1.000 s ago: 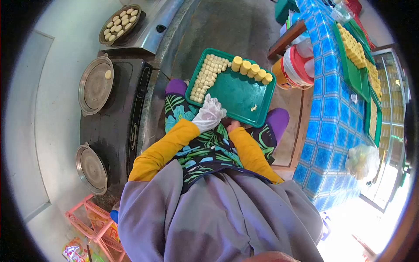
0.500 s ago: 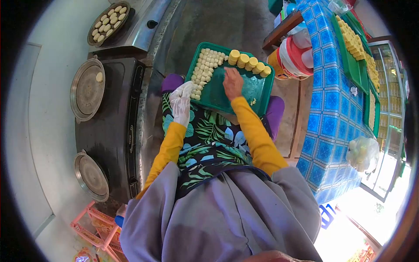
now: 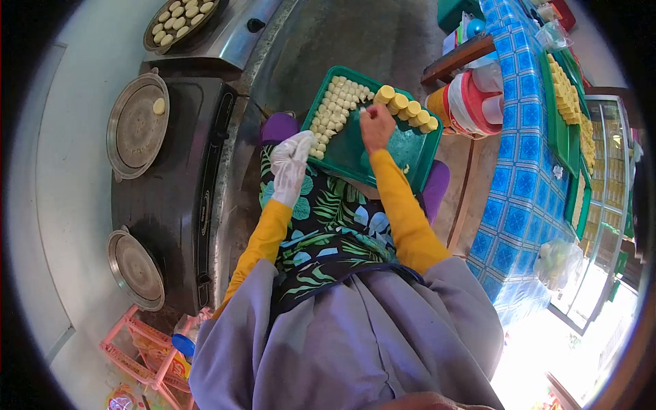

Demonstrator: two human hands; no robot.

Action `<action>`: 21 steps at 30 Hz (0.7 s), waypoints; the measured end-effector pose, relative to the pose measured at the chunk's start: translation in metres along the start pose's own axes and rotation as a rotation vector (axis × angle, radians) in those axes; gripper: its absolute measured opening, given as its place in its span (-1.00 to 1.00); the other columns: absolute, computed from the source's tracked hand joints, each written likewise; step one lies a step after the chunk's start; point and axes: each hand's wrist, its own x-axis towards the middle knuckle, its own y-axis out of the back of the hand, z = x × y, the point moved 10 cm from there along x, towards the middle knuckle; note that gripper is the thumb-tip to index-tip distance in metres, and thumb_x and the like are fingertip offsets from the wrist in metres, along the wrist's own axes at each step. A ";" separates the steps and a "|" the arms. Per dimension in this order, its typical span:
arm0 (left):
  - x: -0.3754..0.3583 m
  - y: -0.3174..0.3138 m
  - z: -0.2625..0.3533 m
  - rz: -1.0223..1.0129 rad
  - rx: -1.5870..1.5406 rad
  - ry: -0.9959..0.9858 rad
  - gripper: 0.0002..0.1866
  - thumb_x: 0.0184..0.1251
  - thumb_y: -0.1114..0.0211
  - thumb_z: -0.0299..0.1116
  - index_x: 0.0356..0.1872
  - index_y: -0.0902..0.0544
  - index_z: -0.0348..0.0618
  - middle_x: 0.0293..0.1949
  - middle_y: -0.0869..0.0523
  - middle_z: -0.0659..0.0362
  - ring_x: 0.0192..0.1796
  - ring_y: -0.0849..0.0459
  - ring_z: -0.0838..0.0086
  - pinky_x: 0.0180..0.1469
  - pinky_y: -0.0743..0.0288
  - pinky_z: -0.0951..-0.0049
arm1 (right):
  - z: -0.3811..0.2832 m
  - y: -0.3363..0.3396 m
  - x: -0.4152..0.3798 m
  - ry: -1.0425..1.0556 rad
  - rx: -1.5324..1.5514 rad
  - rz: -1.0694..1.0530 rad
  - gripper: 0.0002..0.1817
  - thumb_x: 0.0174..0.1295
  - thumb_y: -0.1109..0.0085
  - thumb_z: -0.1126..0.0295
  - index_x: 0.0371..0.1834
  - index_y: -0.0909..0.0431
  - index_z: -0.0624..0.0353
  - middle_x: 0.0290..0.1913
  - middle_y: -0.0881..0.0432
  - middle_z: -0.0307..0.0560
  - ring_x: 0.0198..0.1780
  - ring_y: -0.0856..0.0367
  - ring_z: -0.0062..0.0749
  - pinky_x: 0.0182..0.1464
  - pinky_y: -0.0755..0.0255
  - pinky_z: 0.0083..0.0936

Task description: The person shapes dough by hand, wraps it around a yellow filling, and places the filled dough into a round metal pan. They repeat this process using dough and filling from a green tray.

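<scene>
A green tray [image 3: 350,171] rests across my lap. Rows of small pale dough balls [image 3: 333,109] fill its left part, and stacks of round yellow discs [image 3: 408,109] line its far right edge. Over the bare middle of the tray is my right hand [image 3: 377,128], bare, its fingers pinched together near the stacks; something small and pale seems to be at the fingertips. My left hand [image 3: 290,160] wears a clear glove and is closed beside the tray's left edge; what it holds, if anything, is hidden. Dough scraps [image 3: 406,169] lie at the tray's lower right.
At left, a black stove [image 3: 181,184] carries two round pans [image 3: 137,126], one with a single pale piece. A pan of pale rounds [image 3: 179,24] sits farther back. At right are a blue-clothed table [image 3: 512,178] with green trays [image 3: 562,116], and a red-lidded bucket [image 3: 471,102].
My right hand has shifted slightly across the tray toward the disc stacks, fingers now more closed. My left hand stays by the left edge. The whole view has shifted a little.
</scene>
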 end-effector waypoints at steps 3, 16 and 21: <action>-0.004 -0.028 -0.006 -0.145 0.238 0.007 -0.78 0.36 -0.34 -0.39 -0.06 -0.75 -0.25 -0.04 -0.79 0.08 0.05 -0.71 0.36 0.19 -0.49 0.43 | 0.011 0.040 -0.029 -0.189 0.059 -0.046 -0.87 -0.04 -0.33 0.46 -0.49 -0.55 0.20 -0.53 -0.57 -0.03 -0.45 -0.59 -0.13 -0.30 -0.48 -0.34; -0.035 -0.185 -0.070 -0.735 1.473 -0.542 -0.24 0.46 -0.09 0.09 0.55 -0.19 -0.08 0.58 -0.18 0.13 0.57 0.09 -0.33 0.47 0.08 -0.38 | 0.042 0.047 -0.052 0.232 -0.570 -0.422 -0.58 -0.09 -0.28 0.49 -0.06 -0.71 0.01 -0.13 -0.47 0.02 -0.02 -0.45 0.01 -0.02 -0.44 -0.22; -0.036 -0.185 -0.072 -0.676 1.470 -0.553 -0.29 0.44 -0.13 0.03 0.50 -0.29 -0.12 0.56 -0.20 0.09 0.57 0.09 -0.30 0.48 0.08 -0.38 | -0.017 0.028 -0.016 0.675 -0.687 -0.143 -0.38 0.13 -0.16 0.44 0.35 -0.43 -0.11 0.29 -0.38 0.10 0.31 -0.32 0.01 0.25 -0.19 -0.02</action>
